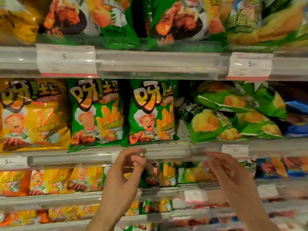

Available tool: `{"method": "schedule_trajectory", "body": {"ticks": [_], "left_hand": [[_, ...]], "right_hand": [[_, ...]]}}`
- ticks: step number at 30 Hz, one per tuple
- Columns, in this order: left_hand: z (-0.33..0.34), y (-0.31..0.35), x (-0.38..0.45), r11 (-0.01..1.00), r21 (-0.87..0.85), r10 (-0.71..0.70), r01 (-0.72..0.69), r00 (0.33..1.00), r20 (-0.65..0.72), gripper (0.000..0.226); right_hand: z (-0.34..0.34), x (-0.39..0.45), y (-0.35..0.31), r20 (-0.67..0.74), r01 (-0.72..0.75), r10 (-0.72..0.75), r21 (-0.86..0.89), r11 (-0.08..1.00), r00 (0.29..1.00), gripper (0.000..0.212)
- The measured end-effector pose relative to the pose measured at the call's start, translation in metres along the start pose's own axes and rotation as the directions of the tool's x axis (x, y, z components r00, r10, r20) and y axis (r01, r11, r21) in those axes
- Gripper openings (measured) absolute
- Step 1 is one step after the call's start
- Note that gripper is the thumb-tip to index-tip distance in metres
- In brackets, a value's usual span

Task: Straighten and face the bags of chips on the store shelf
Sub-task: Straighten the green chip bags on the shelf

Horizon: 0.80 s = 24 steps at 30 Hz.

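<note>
On the middle shelf stand a yellow chip bag point(33, 114) and two green chip bags point(96, 112) point(151, 110), all upright and facing front. To their right, several light-green bags point(213, 124) lie tipped over and stacked at a slant, with a blue bag point(296, 117) behind them. My left hand point(124, 174) hovers below the shelf's front rail point(166, 152) with loosely curled fingers, holding nothing. My right hand point(231, 174) is raised beside it under the tipped bags, fingers relaxed, also holding nothing.
The shelf above carries yellow and green bags point(175, 20) behind a clear rail with price tags point(66, 60). Lower shelves hold rows of orange, yellow and green bags point(50, 182). A small price tag point(235, 150) hangs near my right hand.
</note>
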<state>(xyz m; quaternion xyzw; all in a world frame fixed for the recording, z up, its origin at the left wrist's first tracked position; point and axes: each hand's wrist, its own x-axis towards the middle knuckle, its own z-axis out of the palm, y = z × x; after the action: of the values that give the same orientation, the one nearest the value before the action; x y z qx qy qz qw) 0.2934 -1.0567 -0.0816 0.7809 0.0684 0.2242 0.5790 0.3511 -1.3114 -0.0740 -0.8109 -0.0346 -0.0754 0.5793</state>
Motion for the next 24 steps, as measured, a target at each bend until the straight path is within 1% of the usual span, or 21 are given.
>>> {"method": "schedule_trajectory", "body": {"ticks": [3,6,10,15,17,20,24], "left_hand": [[0.042,0.018,-0.009,1.000,-0.022,-0.005,0.004,0.999,-0.044,0.020],[0.082,0.036,-0.017,0.999,-0.047,-0.026,0.022,0.997,-0.071,0.015],[0.120,0.058,-0.020,0.997,-0.075,-0.036,0.027,0.993,-0.116,0.017],[0.140,0.081,-0.012,0.999,-0.033,-0.003,-0.001,0.991,-0.132,0.018],[0.144,0.087,-0.007,1.000,-0.006,0.017,-0.018,0.988,-0.151,0.018],[0.149,0.093,0.000,0.999,0.020,0.044,-0.041,0.979,-0.199,0.018],[0.153,0.104,0.021,0.989,0.108,0.127,-0.105,0.967,-0.220,0.019]], "right_hand": [[-0.042,0.015,0.019,0.011,0.004,-0.004,0.004,1.000,1.000,0.015],[-0.083,0.032,0.034,0.031,0.017,-0.017,-0.003,1.000,0.999,0.016],[-0.123,0.050,0.047,0.038,0.035,-0.036,0.014,0.999,0.999,0.016],[-0.153,0.068,0.046,0.024,0.052,-0.052,0.031,0.998,0.998,0.021],[-0.160,0.074,0.043,0.028,0.059,-0.060,0.030,0.998,0.998,0.018],[-0.170,0.080,0.036,0.047,0.108,-0.107,-0.022,0.994,0.993,0.015],[-0.174,0.089,0.019,0.054,0.161,-0.158,-0.037,0.986,0.986,0.011]]}}
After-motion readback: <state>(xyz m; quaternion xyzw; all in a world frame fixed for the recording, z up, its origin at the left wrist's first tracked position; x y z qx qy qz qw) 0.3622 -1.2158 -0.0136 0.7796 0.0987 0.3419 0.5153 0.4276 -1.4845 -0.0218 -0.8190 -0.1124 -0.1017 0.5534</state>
